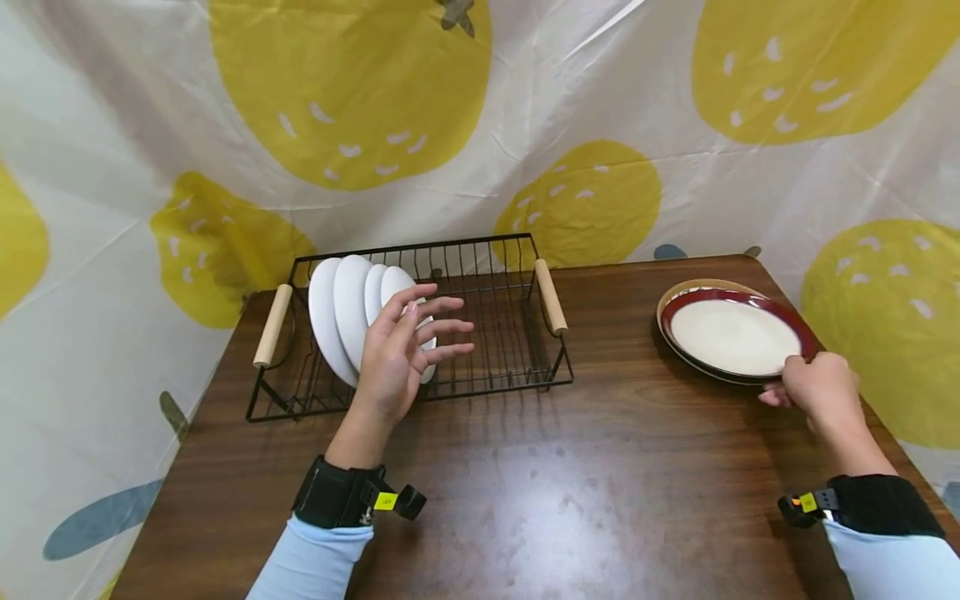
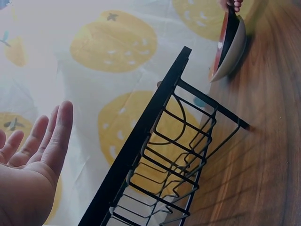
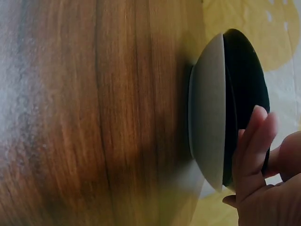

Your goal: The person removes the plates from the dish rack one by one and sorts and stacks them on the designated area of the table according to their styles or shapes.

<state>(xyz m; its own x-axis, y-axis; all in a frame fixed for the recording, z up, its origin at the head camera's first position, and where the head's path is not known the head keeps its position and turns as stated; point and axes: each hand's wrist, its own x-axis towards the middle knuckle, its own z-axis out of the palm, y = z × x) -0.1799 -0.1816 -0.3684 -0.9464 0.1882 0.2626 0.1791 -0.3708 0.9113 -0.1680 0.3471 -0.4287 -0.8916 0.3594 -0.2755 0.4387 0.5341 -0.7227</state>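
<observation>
My right hand (image 1: 817, 387) pinches the near right rim of a plate with a dark red border and cream centre (image 1: 735, 337), thumb on top and fingers underneath. Beneath it sits a tan-rimmed dish (image 1: 678, 293), mostly covered. From the side, in the right wrist view, the held plate's dark underside (image 3: 247, 77) is tilted up from the pale dish (image 3: 209, 113). My left hand (image 1: 397, 354) hovers over the front of a black wire dish rack (image 1: 491, 387), fingers spread and holding nothing. Several white plates (image 1: 326, 312) stand on edge in the rack's left part, partly hidden behind that hand.
Wooden handles (image 1: 551, 296) top both ends of the rack. A dark brown wooden table (image 1: 570, 492) carries everything, with its right edge close to my right hand. Behind it hangs a white cloth with yellow fruit prints (image 1: 585, 200).
</observation>
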